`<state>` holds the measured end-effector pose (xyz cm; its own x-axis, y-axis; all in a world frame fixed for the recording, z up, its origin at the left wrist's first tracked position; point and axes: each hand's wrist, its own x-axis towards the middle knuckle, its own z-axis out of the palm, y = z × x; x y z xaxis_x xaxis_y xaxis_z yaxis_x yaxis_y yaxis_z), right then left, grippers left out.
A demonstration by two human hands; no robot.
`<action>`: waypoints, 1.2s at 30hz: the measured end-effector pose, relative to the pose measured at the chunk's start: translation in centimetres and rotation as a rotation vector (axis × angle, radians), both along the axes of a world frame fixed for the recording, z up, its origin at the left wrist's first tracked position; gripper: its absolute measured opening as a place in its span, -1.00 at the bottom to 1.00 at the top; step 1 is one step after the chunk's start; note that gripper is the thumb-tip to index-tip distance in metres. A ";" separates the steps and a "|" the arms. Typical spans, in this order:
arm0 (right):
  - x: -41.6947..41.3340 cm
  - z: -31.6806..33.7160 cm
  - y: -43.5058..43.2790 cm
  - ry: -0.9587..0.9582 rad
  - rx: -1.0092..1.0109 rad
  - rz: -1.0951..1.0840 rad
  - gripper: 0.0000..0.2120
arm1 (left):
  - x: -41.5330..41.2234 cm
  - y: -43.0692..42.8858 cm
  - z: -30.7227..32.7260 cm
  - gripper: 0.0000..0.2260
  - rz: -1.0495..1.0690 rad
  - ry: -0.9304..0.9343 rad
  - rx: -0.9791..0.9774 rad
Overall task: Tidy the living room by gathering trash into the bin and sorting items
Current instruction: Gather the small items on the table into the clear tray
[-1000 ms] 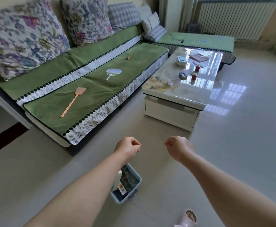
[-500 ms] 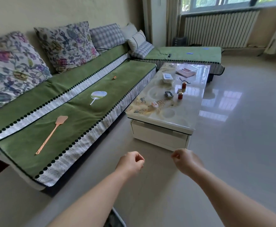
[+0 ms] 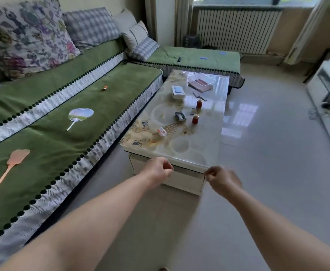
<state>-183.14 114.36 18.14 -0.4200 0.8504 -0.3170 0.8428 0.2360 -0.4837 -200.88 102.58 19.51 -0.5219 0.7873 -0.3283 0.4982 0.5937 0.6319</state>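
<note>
Left hand (image 3: 158, 174) and right hand (image 3: 223, 179): fingers curled, holding nothing, at the near edge of the coffee table (image 3: 199, 153). An orange-and-white packet (image 3: 161, 132) lies on the tabletop near that end; its print is too small to read. Fly swatter (image 3: 17, 157) on sofa (image 3: 121, 79), long axis diagonal, head toward the hand fan (image 3: 81, 114).

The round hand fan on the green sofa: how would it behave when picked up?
The round hand fan looks thin and flat, so it is probably light and may flex. Lying flat on the soft sofa cover, it seems unlikely to roll. Its narrow handle probably offers the easiest grip.
</note>
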 end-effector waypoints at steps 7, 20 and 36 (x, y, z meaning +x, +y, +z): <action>-0.7 0.2 10.2 -0.016 0.035 -0.101 -0.78 | -1.6 12.6 0.3 -0.92 -0.142 -0.017 0.009; 1.9 -0.2 36.1 0.046 -0.041 0.007 -0.80 | 1.2 36.5 -1.0 -0.88 0.021 0.050 -0.051; -10.5 -2.4 60.8 0.035 -0.071 0.219 -0.83 | -8.0 56.8 -2.2 -0.90 0.250 0.064 -0.041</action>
<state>-193.66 175.13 15.71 -0.6040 0.7135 -0.3551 0.7576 0.3759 -0.5336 -208.84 159.42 17.29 -0.7194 0.6177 -0.3178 0.3705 0.7282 0.5766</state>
